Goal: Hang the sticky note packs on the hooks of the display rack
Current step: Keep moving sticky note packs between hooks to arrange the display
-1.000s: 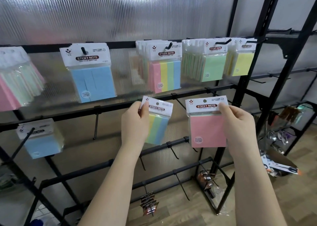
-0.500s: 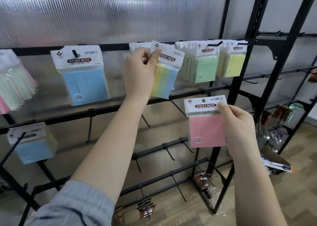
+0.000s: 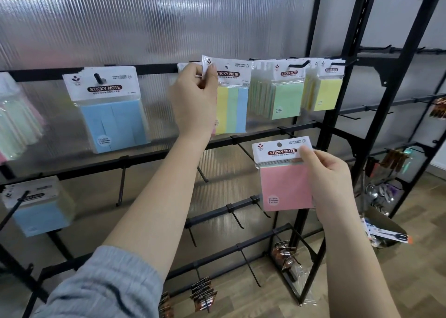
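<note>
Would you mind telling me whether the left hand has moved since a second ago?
Yes. The left hand has risen with its striped pack from beside the second rail to the top rail.

Bright, even daylight fills the scene, diffused through the ribbed panel (image 3: 144, 23), which shows pale glare streaks from 10 to 12 o'clock. Shadows are soft and faint. Wide-angle distortion bends the rack posts (image 3: 342, 76) outward toward 2 o'clock. Packs at 9 o'clock (image 3: 14, 114) are smeared; the centre is fairly sharp, the printed labels slightly soft.
</note>
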A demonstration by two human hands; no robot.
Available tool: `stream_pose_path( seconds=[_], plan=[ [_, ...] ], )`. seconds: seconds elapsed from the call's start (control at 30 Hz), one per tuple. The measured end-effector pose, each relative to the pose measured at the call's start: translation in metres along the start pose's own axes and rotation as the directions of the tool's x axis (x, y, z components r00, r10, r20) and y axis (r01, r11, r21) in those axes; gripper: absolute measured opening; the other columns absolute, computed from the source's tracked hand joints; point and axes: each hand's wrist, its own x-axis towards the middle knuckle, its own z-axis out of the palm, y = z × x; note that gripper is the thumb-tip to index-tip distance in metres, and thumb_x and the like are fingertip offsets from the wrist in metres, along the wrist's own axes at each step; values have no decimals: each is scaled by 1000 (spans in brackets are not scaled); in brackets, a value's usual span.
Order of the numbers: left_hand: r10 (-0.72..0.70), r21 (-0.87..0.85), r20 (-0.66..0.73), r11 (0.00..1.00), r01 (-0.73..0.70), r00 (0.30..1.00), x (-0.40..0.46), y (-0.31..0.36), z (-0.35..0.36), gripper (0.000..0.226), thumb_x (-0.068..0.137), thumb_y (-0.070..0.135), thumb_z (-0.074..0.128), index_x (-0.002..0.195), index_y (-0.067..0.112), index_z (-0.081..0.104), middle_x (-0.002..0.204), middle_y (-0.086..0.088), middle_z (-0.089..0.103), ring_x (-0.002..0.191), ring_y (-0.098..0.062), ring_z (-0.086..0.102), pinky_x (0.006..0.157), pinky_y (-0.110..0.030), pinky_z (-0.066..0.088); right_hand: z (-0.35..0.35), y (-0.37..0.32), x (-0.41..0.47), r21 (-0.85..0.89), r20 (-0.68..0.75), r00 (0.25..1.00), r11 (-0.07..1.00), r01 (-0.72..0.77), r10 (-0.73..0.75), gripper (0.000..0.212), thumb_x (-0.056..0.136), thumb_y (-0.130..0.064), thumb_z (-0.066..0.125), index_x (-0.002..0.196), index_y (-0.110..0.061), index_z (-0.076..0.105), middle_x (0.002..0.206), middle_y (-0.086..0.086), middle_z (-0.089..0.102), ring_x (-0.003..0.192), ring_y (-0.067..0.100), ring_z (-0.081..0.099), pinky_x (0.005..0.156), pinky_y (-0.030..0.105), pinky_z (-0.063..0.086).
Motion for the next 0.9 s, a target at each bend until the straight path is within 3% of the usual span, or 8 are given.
stream_pose_path(
  seconds=[0.1,0.2,0.33,0.43,0.53,0.6,0.73,0.9],
  plan=[
    [5,4,-16,1000,-5,1000,0,-2,0,34,91,27,57,65,9,46,53,-8,52,50,-23,42,50,-32,33,1,0,1,-6,2,1000,1000,0,0,33,93,-33,53,68,-16,65,64,-8,62,65,17,54,65,33,43],
    [-3,26,-16,1000,3,1000,0,-1,-1,40,91,24,57,58,14,37,49,6,36,47,-10,32,48,-20,25,2,0,2,-12,3,1000,1000,6,-6,33,94,-33,53,70,-13,64,66,-6,62,65,17,55,64,32,43],
    [-22,93,-1,995,22,1000,-2,1,-1,47,91,21,56,56,25,25,50,11,29,44,-7,32,46,-13,26,6,1,2,-8,15,1000,1000,-5,6,33,93,-34,53,71,-13,65,67,-8,65,68,18,57,65,34,45],
    [-14,139,-24,990,17,1000,-2,0,0,33,90,20,57,63,14,40,56,7,38,52,-10,36,48,-16,27,8,2,2,-6,19,1000,1000,-13,13,33,93,-34,53,69,-14,65,67,-7,65,67,18,57,65,34,45],
    [41,231,-22,972,-35,999,2,-3,0,22,88,26,61,79,6,56,77,0,50,73,-18,45,58,-25,28,9,2,3,-10,15,1000,1000,-9,9,33,92,-32,53,68,-12,63,65,-7,62,64,17,53,61,29,40],
    [41,288,-13,957,-36,999,5,-8,0,29,86,33,63,76,8,52,78,0,51,79,-22,48,59,-27,28,9,3,3,-6,14,1000,1000,-10,11,33,92,-32,54,65,-15,63,63,-8,61,63,16,51,59,26,38],
    [17,329,-1,944,-16,1000,7,-12,0,40,85,41,64,69,12,40,68,1,43,71,-18,39,48,-26,19,11,4,4,2,22,999,1000,-28,28,34,92,-33,55,63,-18,64,59,-12,62,62,15,53,62,29,41],
    [-3,321,10,947,0,1000,5,-11,-1,31,85,42,63,81,12,55,86,0,58,83,-17,50,51,-19,25,15,3,2,-11,23,1000,1000,-6,6,34,93,-32,53,66,-15,62,62,-6,58,63,16,49,61,28,37]
  ],
)
